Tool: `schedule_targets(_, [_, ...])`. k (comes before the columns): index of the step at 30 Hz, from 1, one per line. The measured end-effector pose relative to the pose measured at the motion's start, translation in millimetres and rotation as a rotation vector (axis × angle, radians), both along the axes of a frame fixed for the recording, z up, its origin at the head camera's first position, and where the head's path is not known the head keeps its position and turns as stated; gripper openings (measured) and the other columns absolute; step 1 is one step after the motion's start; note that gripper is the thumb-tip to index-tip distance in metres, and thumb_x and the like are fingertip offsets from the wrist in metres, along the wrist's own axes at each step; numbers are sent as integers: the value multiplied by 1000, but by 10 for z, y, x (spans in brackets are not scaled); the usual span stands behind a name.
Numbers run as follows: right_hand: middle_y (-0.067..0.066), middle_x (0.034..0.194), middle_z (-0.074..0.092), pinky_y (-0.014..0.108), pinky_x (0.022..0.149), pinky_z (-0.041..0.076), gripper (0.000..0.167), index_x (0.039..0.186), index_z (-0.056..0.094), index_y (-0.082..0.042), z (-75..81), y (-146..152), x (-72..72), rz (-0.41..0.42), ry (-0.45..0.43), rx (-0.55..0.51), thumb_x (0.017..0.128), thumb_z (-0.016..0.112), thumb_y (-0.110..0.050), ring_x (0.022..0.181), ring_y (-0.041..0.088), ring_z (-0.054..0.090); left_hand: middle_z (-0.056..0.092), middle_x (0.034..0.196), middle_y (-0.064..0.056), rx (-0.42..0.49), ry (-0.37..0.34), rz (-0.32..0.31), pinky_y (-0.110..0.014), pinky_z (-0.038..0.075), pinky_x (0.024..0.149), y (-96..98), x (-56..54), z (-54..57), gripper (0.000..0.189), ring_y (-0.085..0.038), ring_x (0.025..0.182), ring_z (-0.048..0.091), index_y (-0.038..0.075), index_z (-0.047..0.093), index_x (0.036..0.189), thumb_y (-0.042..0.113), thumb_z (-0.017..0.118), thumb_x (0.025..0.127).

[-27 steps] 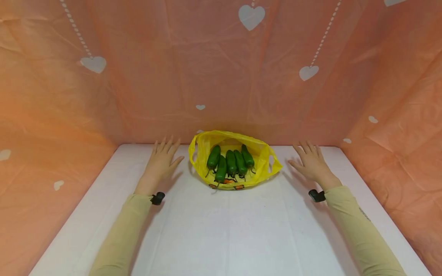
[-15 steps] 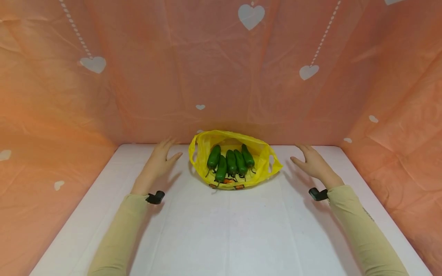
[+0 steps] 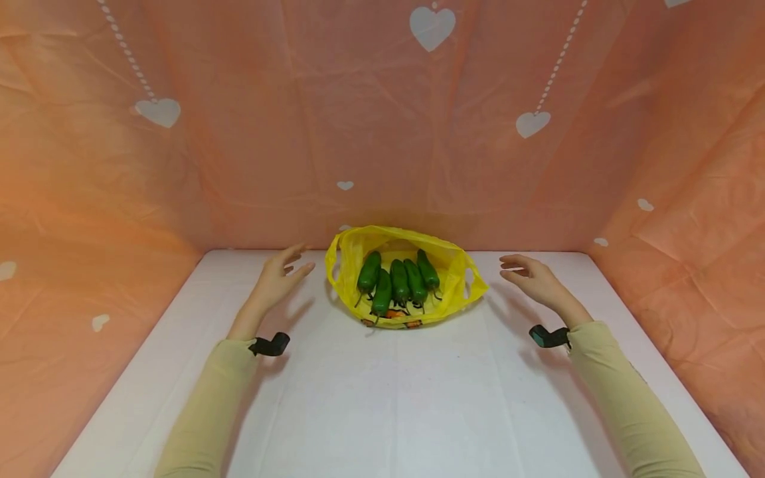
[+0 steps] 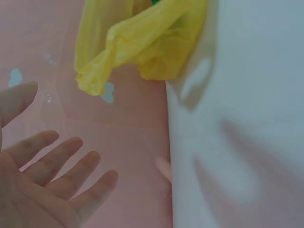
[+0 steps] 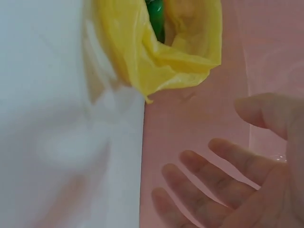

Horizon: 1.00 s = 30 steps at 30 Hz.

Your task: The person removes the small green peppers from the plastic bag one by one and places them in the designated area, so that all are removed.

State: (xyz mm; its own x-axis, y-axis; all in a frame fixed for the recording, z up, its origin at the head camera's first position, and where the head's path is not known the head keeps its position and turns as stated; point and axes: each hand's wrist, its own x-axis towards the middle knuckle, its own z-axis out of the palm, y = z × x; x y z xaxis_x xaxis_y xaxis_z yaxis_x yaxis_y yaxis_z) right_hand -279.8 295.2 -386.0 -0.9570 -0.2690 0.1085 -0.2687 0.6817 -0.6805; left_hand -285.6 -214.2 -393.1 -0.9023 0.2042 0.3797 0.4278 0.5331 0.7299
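A yellow plastic bag (image 3: 463,299) lies with its mouth spread wide near the back of the white table. Several green chili peppers (image 3: 381,292) rest inside, stems toward the front. Left of the bag my left hand (image 3: 277,279) hovers over the table, thumb apart from relaxed fingers, holding nothing. On the bag's other side my right hand (image 3: 534,279) is held in the air, its fingers slightly bent and likewise holding nothing. Each wrist view shows a bare palm with spread fingers and a gap between it and the bag's handle end; the left one shows the yellow handle (image 4: 95,71).
The white table (image 3: 388,398) ends at an orange cloth backdrop (image 3: 382,133) with white hearts, which also rises along both sides. A black wrist camera (image 3: 271,344) is strapped at the left wrist, another black camera (image 3: 546,336) at the right.
Both hands have turned from palms down with spread fingers to palms facing inward, fingers relaxed and slightly bent. The bag and the peppers have stayed in place.
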Motion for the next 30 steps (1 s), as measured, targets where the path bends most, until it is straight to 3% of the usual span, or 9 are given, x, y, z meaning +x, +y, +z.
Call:
schedule_targets(9, [32,134,45,51,99,44,48,140,38,8,-3,-9,7,41,-162,-221,102,48,-19,120,44,48,46,139,-22,141,-152,-42,-53,40,102,-4,26,41,53,-39,126,45,-2,42,141,21,60,96])
schedule_targets(17, [29,139,41,42,100,44,50,141,36,7,53,-54,9,63,-213,-373,102,48,-22,124,39,45,41,143,-22,257,-251,-89,-51,41,103,47,13,82,53,-37,128,42,-4,38,143,18,57,98])
schedule_targets(25, [27,142,38,46,102,42,51,141,37,6,124,-164,7,127,-251,-404,103,47,-27,127,40,43,38,144,-21,375,-357,-132,-51,40,104,121,-39,69,53,-36,129,41,-4,38,143,21,54,99])
schedule_targets(30, [27,141,40,49,103,40,51,140,38,7,147,-271,-5,155,-267,-432,103,46,-27,126,41,43,38,144,-20,434,-431,-122,-51,38,105,164,-81,82,55,-36,131,39,-3,37,144,26,54,100])
